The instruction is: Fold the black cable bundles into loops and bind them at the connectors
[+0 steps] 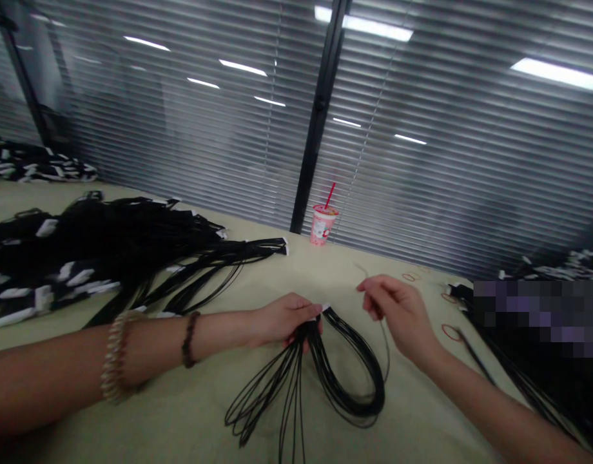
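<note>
My left hand (294, 319) is closed round a bundle of thin black wires (369, 393), thumb on top near a small white connector end (326, 307). Part of the bundle curves out to the right in a loop; other strands fan downward toward me. To the right, my right hand (398, 312) is raised with its fingers curled together. One thin wire (386, 351) runs up from the loop into these fingers, and a blurred tip shows above them. The fingers partly hide how the wire is gripped.
A large heap of black wire harnesses (122, 245) with white connectors lies at left. More black wires (533, 380) lie at right, partly pixelated. Red rubber bands (451, 332) rest on the pale table (190, 406). A pink cup (323, 225) with a straw stands by the blinds.
</note>
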`<state>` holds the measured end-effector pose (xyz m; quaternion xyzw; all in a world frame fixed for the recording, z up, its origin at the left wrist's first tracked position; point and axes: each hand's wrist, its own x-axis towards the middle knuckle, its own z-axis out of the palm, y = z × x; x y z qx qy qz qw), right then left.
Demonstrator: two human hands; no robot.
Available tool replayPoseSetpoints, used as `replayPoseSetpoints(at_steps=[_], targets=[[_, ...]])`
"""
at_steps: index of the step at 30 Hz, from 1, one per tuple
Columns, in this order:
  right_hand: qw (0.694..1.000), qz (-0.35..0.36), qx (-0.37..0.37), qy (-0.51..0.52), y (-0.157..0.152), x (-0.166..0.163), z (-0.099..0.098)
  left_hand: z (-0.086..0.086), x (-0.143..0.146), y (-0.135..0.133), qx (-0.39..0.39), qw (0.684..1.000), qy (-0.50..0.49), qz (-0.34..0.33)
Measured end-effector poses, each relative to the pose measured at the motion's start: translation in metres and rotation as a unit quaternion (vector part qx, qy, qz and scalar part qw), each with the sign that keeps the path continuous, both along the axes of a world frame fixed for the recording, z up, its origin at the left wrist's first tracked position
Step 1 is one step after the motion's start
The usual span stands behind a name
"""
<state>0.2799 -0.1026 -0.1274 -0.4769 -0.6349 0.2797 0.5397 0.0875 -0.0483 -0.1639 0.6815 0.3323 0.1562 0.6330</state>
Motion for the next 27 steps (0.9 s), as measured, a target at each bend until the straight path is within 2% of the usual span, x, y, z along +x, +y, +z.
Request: replayPoseSetpoints(at_steps=[1, 3, 6, 8, 12, 21, 27], targets=[[0.995, 0.027, 0.007, -0.095, -0.007, -0.010, -0.010, 0.000, 0.000, 0.000, -0.002, 1.000, -0.001, 0.007], [0.967, 0.052, 0.079, -0.236, -0.018, -0.025, -0.027, -0.001, 0.000, 0.001, -0.006, 1.000, -0.007, 0.023], [0.924, 0.042, 0.197, -0.324, -0.022, -0.031, -0.046, -0.002, -0.001, 0.002, -0.012, 0.999, -0.007, 0.028], [0.917, 0.022, 0.222, -0.332, -0.019, -0.029, -0.051, -0.003, -0.002, 0.003, -0.014, 1.000, -0.009, 0.024], [0.922, -0.010, 0.218, -0.319, -0.014, -0.025, -0.053, -0.005, -0.002, 0.004, -0.038, 0.998, -0.036, 0.025], [0.926, -0.006, 0.194, -0.323, -0.011, -0.024, -0.060, -0.008, -0.002, 0.007, -0.070, 0.994, -0.073, 0.032], [0.928, 0.003, 0.145, -0.342, -0.012, -0.025, -0.058, -0.003, -0.001, 0.004, -0.002, 1.000, -0.011, 0.021]])
